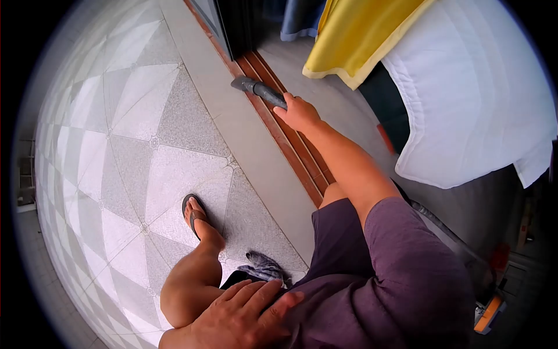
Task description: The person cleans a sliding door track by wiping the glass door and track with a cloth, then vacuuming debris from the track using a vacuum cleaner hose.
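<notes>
My right hand [299, 113] is wrapped round the dark grey tube of a vacuum cleaner nozzle [261, 91]. The nozzle's slanted tip lies on the reddish-brown sliding door track [279, 136], near the foot of a dark door frame [232, 35]. Low in the view, my left hand [247, 314] rests by my bent leg with its fingers stretched out, holding nothing. Beside that leg a crumpled grey patterned cloth [264, 267] lies on the floor.
A pale stone sill [232, 119] runs along the track, with patterned tiles [122, 168] beyond it. Yellow cloth [354, 38] and a white quilted cover [465, 87] hang at upper right. A dark hose [442, 227] trails behind my right arm, near an orange-and-grey object [489, 314].
</notes>
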### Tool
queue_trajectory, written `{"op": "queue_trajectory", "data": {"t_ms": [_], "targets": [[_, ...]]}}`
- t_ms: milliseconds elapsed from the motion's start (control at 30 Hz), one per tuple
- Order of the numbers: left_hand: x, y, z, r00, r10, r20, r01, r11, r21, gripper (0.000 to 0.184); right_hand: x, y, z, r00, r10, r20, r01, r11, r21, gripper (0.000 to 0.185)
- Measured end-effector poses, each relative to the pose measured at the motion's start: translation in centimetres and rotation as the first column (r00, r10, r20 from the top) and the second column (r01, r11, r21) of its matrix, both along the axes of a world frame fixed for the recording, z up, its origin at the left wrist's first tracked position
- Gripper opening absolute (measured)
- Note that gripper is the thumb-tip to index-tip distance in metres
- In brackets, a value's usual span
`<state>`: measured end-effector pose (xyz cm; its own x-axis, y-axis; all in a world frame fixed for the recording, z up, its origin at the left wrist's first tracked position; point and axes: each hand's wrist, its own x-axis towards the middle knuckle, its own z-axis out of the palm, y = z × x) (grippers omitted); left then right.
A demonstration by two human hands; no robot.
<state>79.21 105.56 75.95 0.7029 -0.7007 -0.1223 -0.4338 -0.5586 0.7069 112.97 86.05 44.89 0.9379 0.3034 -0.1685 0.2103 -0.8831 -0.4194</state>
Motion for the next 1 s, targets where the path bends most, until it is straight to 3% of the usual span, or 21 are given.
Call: {"op": "queue_trajectory", "data": {"t_ms": [133,233,333,433,467,500,533,567,633,667,700,767,800,833,867,933,1000], "targets": [[0.1,-0.7,0.0,0.999,-0.014,-0.032,0.015,0.999,0.039,0.068,-5.7,-9.1,2.1,0.999,0.050,-0.015,-0.050,0.999,0.008,0.050],[0.7,-1.2,-0.2,0.996,0.012,-0.084,0.000,0.991,0.135,0.074,-10.4,-13.3,6.2,0.991,-0.023,0.130,0.026,0.999,-0.027,0.044],[0.9,-0.8,-1.6,0.999,0.041,-0.019,-0.035,0.966,0.256,0.085,-15.1,-12.0,11.0,0.859,0.027,0.511,-0.087,0.992,0.093,0.040],[2.7,-1.7,-4.3,0.990,0.138,-0.017,-0.133,0.975,0.180,0.093,-18.5,-7.6,16.9,0.705,-0.036,0.708,-0.249,0.922,0.295,0.049],[3.1,-2.0,-5.3,0.955,0.254,-0.151,-0.244,0.967,0.078,0.110,-20.0,-5.8,19.0,0.700,-0.044,0.712,-0.248,0.921,0.300,0.041],[3.5,-4.7,-4.4,0.893,0.327,-0.309,-0.373,0.922,-0.104,0.110,-21.2,-3.3,19.8,0.673,-0.037,0.739,-0.169,0.965,0.203,0.030],[4.0,-4.3,-6.2,0.799,0.316,-0.512,-0.535,0.763,-0.363,0.104,-22.4,-2.1,21.6,0.661,-0.056,0.749,-0.167,0.961,0.220,0.032],[4.7,-3.6,-7.9,0.688,0.224,-0.690,-0.688,0.504,-0.523,0.100,-23.3,-1.2,23.0,0.670,-0.054,0.741,-0.181,0.955,0.234,0.038],[6.9,-8.5,-4.5,0.473,0.445,-0.760,-0.881,0.233,-0.412,0.085,-23.8,1.0,24.6,0.768,0.076,0.636,-0.269,0.939,0.213,0.046],[7.5,-7.4,-5.0,0.583,0.455,-0.673,-0.810,0.397,-0.432,0.071,-23.9,1.0,25.2,0.808,0.154,0.569,-0.355,0.897,0.261,0.051],[7.6,-7.3,-5.0,0.519,0.488,-0.702,-0.855,0.307,-0.418,0.068,-24.0,0.6,25.3,0.840,0.240,0.487,-0.443,0.822,0.358,0.056],[9.1,-8.6,-3.5,0.220,0.550,-0.806,-0.957,-0.037,-0.286,0.065,-24.6,-3.4,26.5,0.871,0.378,0.314,-0.490,0.623,0.610,0.069],[10.0,-5.0,-3.8,0.281,0.336,-0.899,-0.958,0.045,-0.283,0.062,-25.2,-5.9,26.8,0.883,0.406,0.238,-0.446,0.562,0.697,0.076],[11.0,-2.0,-4.6,0.506,0.190,-0.841,-0.862,0.078,-0.501,0.061,-26.3,-8.4,26.3,0.916,0.294,0.272,-0.397,0.581,0.710,0.087],[11.8,-0.7,-3.6,0.620,0.143,-0.771,-0.784,0.107,-0.611,0.061,-26.7,-12.0,27.0,0.915,0.394,0.084,-0.341,0.646,0.683,0.090],[13.3,2.5,-1.3,0.809,-0.005,-0.588,-0.579,0.168,-0.798,0.066,-28.0,-16.8,22.0,0.838,0.518,-0.171,-0.218,0.605,0.766,0.095],[13.5,3.8,2.3,0.899,-0.137,-0.416,-0.373,0.257,-0.892,0.073,-30.4,-21.1,19.5,0.697,0.504,-0.511,-0.169,0.807,0.566,0.079]]}}
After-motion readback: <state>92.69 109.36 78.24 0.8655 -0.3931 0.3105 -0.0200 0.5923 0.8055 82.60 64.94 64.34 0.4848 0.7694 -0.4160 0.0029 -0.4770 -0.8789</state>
